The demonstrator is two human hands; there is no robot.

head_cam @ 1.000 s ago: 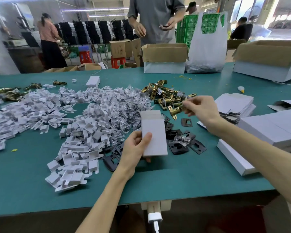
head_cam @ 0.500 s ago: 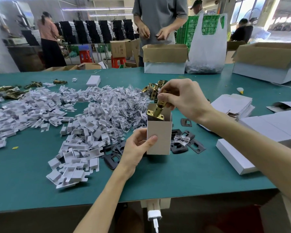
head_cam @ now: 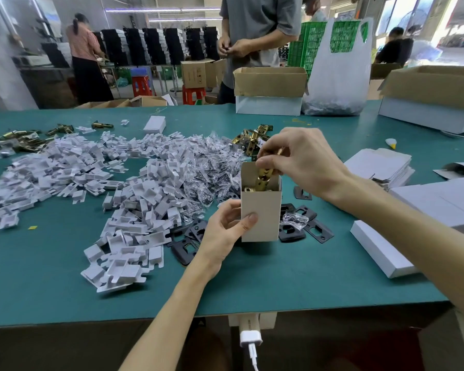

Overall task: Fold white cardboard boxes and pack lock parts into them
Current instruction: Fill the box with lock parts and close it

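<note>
We see a glossy brass latch [head_cam: 263, 178] inside the matt white cardboard box [head_cam: 260, 212]; beside that box lie crinkly clear plastic bags [head_cam: 212, 167].

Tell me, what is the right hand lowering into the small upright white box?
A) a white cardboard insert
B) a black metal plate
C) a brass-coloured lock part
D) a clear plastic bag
C: the right hand pinches a brass-coloured lock part whose lower end is inside the open top of the white box, which the left hand holds upright.
</note>
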